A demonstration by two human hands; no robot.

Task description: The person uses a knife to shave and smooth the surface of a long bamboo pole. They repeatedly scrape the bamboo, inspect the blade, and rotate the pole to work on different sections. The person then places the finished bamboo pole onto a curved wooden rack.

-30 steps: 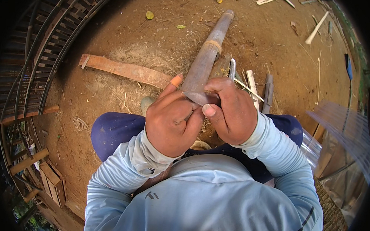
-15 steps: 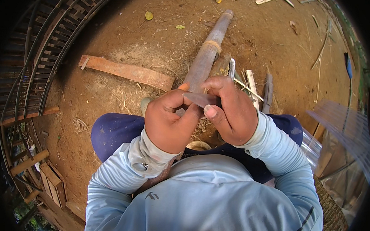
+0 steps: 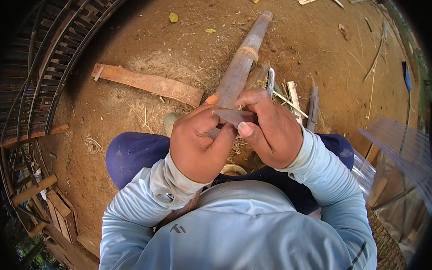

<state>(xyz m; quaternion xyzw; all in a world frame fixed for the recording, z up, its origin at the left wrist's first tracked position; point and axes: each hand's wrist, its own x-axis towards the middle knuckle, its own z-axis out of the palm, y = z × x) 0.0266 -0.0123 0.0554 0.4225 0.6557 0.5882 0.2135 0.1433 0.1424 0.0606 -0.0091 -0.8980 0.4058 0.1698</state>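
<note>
In front of my belly, both hands meet over a long grey-brown pole (image 3: 239, 69) that looks like bamboo. My right hand (image 3: 273, 132) is closed on a knife (image 3: 234, 116), thumb pressed along the blade; the handle is hidden in the palm. The blade's pointed end reaches toward my left hand (image 3: 197, 143), whose fingers are curled and pinched beside it. Whatever the left fingers hold is hidden from this view. A small orange patch (image 3: 212, 99) shows at the left fingertips.
A curved reddish-brown plank (image 3: 146, 83) lies on the dirt at left. Right of the pole are pale split strips (image 3: 294, 98) and a dark stick (image 3: 312, 106). A slatted rack (image 3: 58, 55) stands far left; clear corrugated sheeting (image 3: 400, 151) is at right.
The knife blade has tilted slightly between my fingers, and both hands have shifted very little. Everything around them stays in place.
</note>
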